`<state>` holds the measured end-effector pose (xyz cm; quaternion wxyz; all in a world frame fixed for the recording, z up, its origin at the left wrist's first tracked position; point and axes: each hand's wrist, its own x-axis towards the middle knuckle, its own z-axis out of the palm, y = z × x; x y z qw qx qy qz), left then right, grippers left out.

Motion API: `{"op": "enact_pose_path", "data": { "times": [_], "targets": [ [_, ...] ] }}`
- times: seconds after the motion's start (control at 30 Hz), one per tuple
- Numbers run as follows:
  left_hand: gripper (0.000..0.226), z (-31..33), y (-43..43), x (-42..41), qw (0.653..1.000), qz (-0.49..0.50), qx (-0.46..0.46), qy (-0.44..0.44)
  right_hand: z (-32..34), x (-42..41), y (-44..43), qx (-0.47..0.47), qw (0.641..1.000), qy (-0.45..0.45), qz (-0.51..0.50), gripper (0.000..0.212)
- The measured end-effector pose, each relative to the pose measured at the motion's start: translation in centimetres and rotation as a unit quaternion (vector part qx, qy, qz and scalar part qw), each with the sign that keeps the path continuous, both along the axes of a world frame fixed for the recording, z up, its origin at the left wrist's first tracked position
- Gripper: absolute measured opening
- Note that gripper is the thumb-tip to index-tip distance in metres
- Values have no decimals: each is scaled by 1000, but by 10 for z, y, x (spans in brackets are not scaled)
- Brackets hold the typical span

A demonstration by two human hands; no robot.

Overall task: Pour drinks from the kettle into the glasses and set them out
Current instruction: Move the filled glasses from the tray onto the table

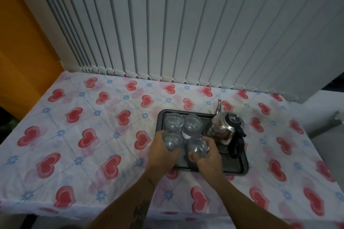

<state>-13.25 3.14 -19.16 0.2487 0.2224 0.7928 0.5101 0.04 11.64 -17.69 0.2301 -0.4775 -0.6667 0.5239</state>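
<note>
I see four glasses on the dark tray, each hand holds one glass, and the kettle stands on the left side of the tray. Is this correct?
Not quite. In the head view the kettle stands on the right side of the tray, not the left. The rest holds: four glasses, the left hand and right hand each hold one.

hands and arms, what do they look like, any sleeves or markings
Both forearms are bare, with no sleeves in view. The left hand and right hand show no gloves, rings or watch. The left forearm carries dark tattoos: a small mark near the wrist and a larger, leafy-looking one lower down. No marking shows on the right forearm.
</note>
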Motion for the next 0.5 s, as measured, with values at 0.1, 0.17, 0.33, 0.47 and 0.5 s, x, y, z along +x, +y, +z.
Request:
{"op": "enact_pose_path", "data": {
  "times": [0.1,0.17,0.33,0.47,0.5],
  "targets": [
    [49,0,-2,2,998,-13,30,45,7,6,0,20,999,9,23,54],
    [49,3,-6,0,997,-11,62,37,15,4,-2,40,998,19,44,50],
    [50,18,-24,-17,995,23,90,26,38,-18,-3,81,991,33,97,47],
    [48,25,-53,-34,992,95,87,-11,55,-56,-10,84,986,44,139,47],
    [48,24,-62,-37,990,109,86,-16,60,-69,-13,82,983,50,155,47]
  ]
}}
